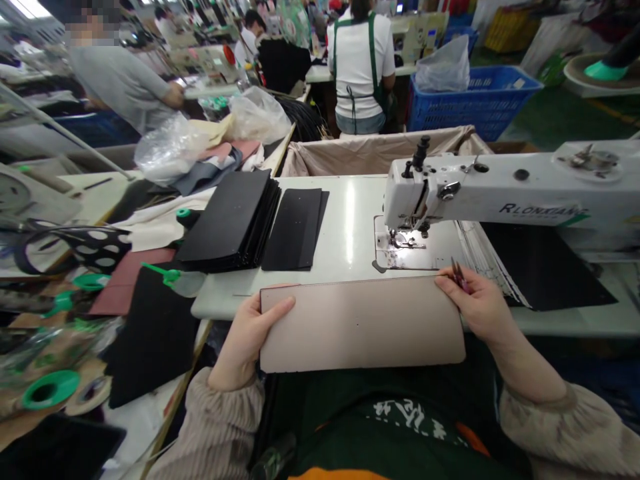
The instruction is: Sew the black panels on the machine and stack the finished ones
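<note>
A beige panel [360, 327] with a stitched upper edge is stretched between both hands, over my lap at the table's front edge. My left hand [255, 333] grips its left end, thumb on the face. At the upper right corner, my right hand [475, 300] pinches the panel and also keeps small thread snips [461, 277] in its fingers, blades pointing up. Just beyond the panel is the white sewing machine [450, 190], its needle area lit. The fingers behind the panel are hidden.
A thick stack of black panels [230, 220] and a few thinner black pieces [295, 230] lie left on the table [345, 213]. More panels [545, 263] lie beneath the machine arm. A cluttered side table holds an oil bottle [185, 281] and tape rolls. Co-workers sit and stand beyond a cloth-lined bin [340, 155].
</note>
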A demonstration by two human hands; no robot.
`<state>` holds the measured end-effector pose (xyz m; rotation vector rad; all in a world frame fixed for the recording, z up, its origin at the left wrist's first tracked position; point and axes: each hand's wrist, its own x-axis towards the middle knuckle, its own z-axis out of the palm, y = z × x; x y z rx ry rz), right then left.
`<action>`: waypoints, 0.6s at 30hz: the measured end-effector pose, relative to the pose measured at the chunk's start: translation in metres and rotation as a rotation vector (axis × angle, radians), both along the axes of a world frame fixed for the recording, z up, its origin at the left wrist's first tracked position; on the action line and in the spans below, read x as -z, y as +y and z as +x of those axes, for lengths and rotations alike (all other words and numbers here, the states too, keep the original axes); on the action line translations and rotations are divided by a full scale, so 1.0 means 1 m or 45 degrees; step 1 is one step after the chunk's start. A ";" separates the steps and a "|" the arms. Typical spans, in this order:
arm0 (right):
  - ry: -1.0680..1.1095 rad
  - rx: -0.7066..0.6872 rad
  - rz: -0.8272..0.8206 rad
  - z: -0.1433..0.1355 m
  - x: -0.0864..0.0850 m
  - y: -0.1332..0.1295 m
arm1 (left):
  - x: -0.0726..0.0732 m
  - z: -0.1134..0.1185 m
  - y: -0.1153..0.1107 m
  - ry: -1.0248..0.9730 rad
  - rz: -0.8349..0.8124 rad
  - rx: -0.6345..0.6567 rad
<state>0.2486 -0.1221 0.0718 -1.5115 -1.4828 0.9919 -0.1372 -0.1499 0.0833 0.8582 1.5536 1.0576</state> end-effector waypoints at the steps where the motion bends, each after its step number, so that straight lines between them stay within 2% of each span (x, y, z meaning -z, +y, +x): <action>1: -0.004 0.004 0.002 0.000 0.001 0.000 | 0.000 0.000 0.000 -0.005 0.000 0.009; 6: -0.008 0.005 0.004 0.001 0.005 0.000 | 0.000 -0.002 0.000 0.003 0.003 0.040; 14: 0.009 -0.022 -0.003 -0.005 0.003 0.001 | 0.010 0.000 0.002 0.084 -0.063 0.047; 16: 0.019 -0.036 -0.006 -0.009 0.003 0.000 | 0.002 -0.008 0.003 0.181 -0.052 0.048; 18: 0.046 -0.075 -0.008 -0.013 0.003 -0.002 | -0.019 -0.032 0.006 0.420 0.078 -0.024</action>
